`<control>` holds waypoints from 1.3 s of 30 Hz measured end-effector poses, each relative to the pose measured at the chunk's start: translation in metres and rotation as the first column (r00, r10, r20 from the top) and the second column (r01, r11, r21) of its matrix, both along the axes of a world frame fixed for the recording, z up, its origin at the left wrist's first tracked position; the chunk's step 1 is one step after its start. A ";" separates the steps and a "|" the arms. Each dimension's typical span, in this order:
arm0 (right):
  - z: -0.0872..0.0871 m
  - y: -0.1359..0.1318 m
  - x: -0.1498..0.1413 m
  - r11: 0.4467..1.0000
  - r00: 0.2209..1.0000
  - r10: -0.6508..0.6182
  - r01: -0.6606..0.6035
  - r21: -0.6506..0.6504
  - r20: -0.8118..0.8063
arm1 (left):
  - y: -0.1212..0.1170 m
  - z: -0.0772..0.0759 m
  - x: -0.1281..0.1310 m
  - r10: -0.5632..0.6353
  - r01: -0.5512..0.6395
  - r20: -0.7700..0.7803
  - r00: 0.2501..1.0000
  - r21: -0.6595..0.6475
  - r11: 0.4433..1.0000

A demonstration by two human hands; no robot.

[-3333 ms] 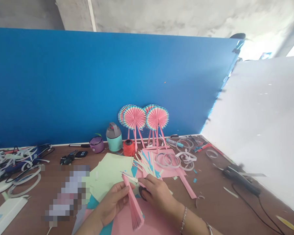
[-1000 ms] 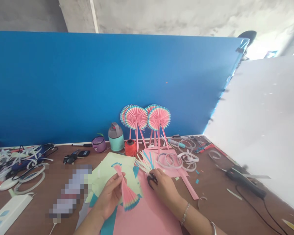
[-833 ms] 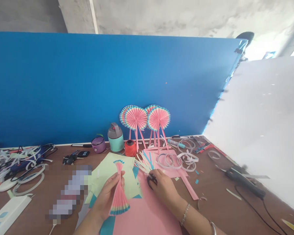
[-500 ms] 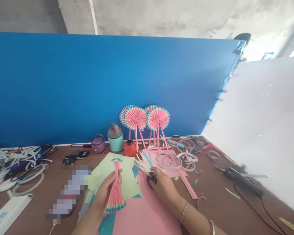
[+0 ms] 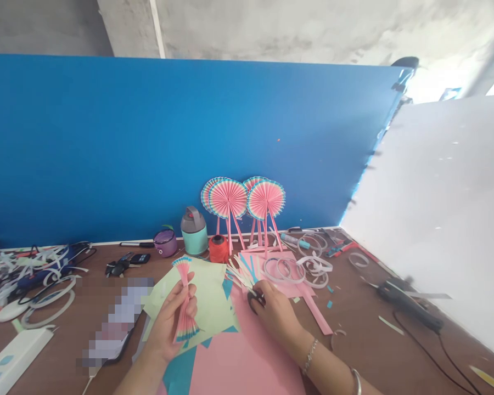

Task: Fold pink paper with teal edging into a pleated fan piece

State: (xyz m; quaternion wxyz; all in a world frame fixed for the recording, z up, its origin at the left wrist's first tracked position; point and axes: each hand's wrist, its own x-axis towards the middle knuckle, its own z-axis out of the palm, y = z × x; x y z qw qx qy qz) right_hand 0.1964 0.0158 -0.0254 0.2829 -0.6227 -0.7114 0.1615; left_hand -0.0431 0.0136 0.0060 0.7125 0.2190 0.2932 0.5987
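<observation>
A pleated pink paper fan [image 5: 184, 307] with blue and cream edges stands roughly upright in my left hand [image 5: 177, 307], its middle pinched by the fingers and both ends spread. My right hand [image 5: 278, 310] is closed on the black handles of a pair of scissors [image 5: 256, 300]; their blades are hidden among thin paper strips [image 5: 239, 274]. Beneath both hands lie a pale green paper sheet [image 5: 212, 299] and a larger pink sheet [image 5: 247, 362], with blue paper [image 5: 181, 373] showing at the lower left.
Finished round pink fans [image 5: 228, 199] lean on the blue partition [image 5: 148, 142]. Before it stand a red thread spool [image 5: 218, 250], a turquoise flask [image 5: 195, 241] and a purple pot [image 5: 165, 243]. Tape rings [image 5: 290, 270] lie right, a phone [image 5: 119, 323] left, a corded black tool [image 5: 409, 307] far right.
My left hand has shifted the pleated fan slightly left and up, and its lower end looks narrower. My right hand with the scissors has hardly moved.
</observation>
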 end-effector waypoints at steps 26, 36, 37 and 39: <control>0.003 -0.002 -0.001 1.000 0.999 -0.016 0.015 0.009 0.047 | 0.003 0.002 0.004 0.072 -0.092 -0.265 0.962 -0.064 0.994; 0.011 -0.010 -0.009 0.989 0.987 0.148 -0.147 -0.018 0.055 | -0.001 0.003 0.007 0.011 -0.024 -0.288 0.958 -0.042 0.999; 0.012 -0.010 -0.010 0.987 0.985 0.157 -0.156 -0.025 0.068 | -0.002 0.004 0.007 0.010 -0.022 -0.283 0.959 -0.039 0.999; 0.013 -0.011 -0.010 0.985 0.982 0.170 -0.168 -0.034 0.085 | -0.002 0.006 0.008 -0.002 -0.009 -0.279 0.960 -0.036 0.999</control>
